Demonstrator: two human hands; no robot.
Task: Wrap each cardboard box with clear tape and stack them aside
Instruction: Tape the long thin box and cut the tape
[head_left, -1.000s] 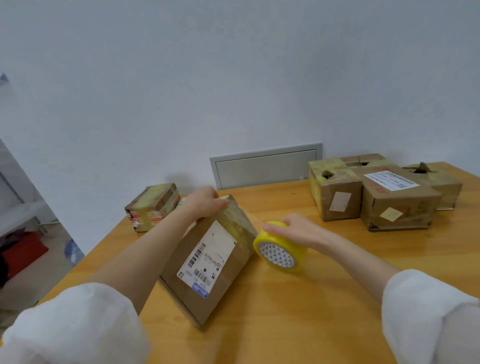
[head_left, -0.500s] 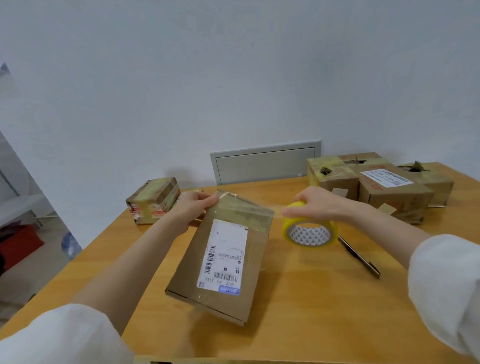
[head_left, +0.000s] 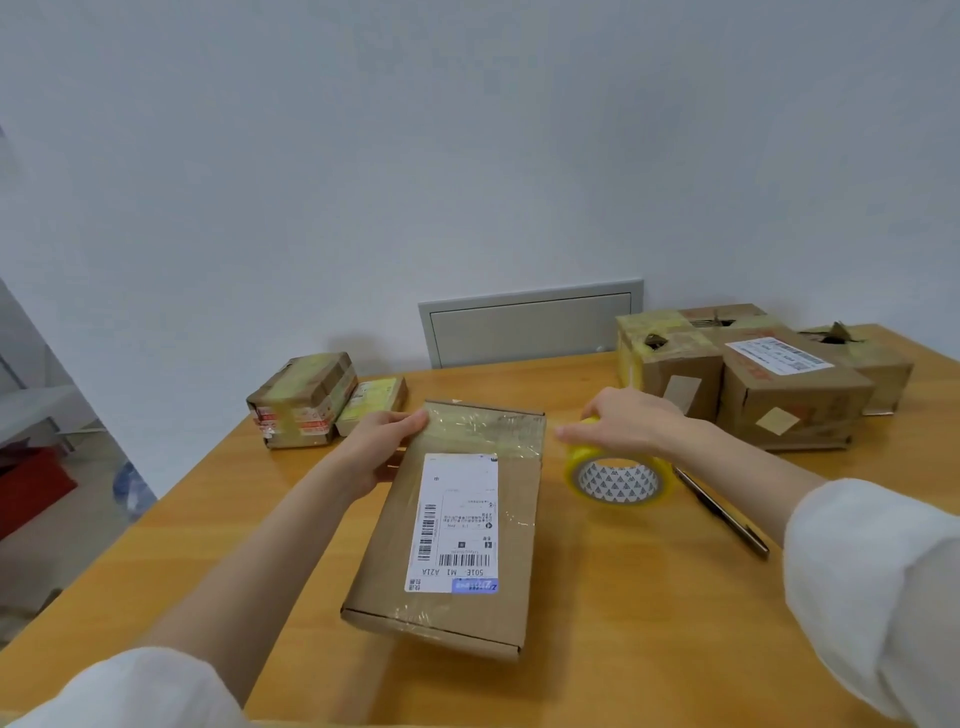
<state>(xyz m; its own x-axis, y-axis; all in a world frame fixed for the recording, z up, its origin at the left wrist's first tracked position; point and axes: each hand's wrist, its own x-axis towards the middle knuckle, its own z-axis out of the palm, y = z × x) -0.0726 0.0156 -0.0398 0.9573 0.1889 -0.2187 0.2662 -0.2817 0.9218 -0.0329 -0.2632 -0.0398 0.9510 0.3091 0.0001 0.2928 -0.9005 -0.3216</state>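
Head view, taping step in hand. A flat cardboard box (head_left: 519, 545) was shown lying label-up at the middle of the bench (head_left: 649, 649), its far end crossed by a band of clear tape (head_left: 483, 428). The far left corner of the box was gripped by the left hand (head_left: 387, 447), thumb laid on the top face and fingers wrapped round the edge. The yellow tape roll (head_left: 618, 480) was held just right of the box's far right corner by the right hand (head_left: 623, 423), its fingers curled over the roll's rim. Whether a strand joined roll and box could not be made out. Two taped boxes (head_left: 301, 400) stood at the far left, a cluster of boxes (head_left: 779, 395) at the far right, and a pen (head_left: 722, 512) lay just right of the roll. Wrapping was judged unfinished; the next move was judged to require that the box be steadied or turned while the roll is carried round it with the tape kept taut.
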